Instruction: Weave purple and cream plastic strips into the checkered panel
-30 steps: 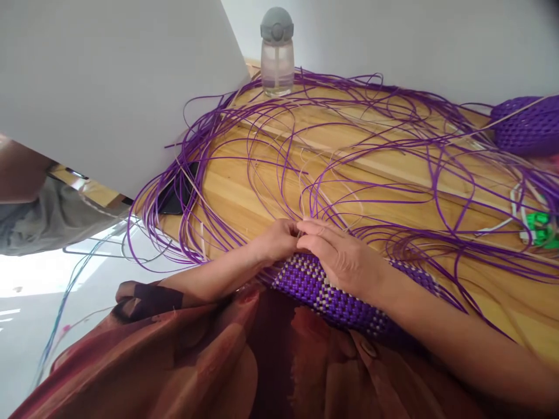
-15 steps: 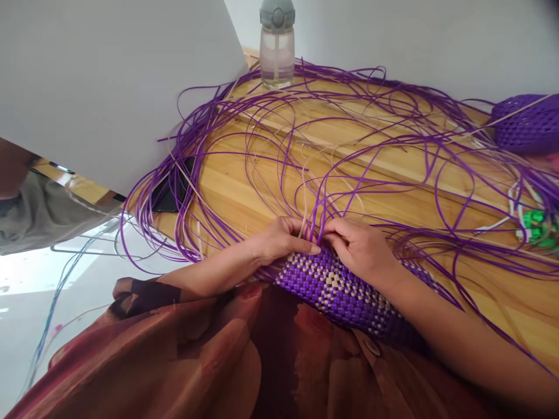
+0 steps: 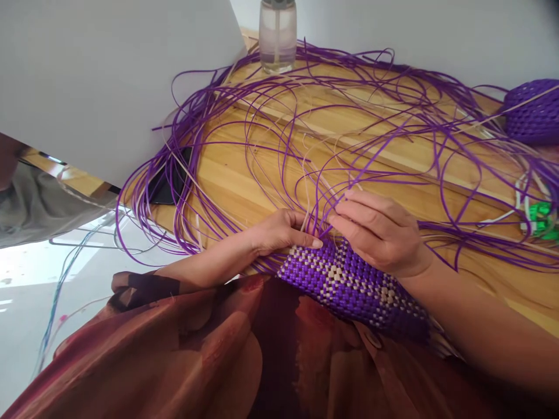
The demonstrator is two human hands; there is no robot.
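Note:
A purple and cream woven piece [image 3: 349, 291] with a flower-like pattern rests against my lap at the table's edge. My left hand [image 3: 286, 233] pinches its upper left edge, thumb on the front face, where several loose strands stand up. My right hand [image 3: 379, 233] is closed just above the upper edge, its fingertips pinching a purple strand [image 3: 371, 163] that runs up and to the right. Other purple and cream strands fan out from the edge between both hands. Part of the weave is hidden behind my right hand.
Long purple strands [image 3: 183, 116] loop around the wooden table [image 3: 231, 180]. At the back stands a clear bottle [image 3: 278, 41]. A dark flat object [image 3: 166, 180] lies under strands at left. On the right are a purple woven basket [image 3: 533, 110] and a bright green object [image 3: 541, 220].
My right hand has risen off the woven piece and moved right, drawing a purple strand upward. More of the weave shows. My left hand keeps its place; the view has tilted slightly down.

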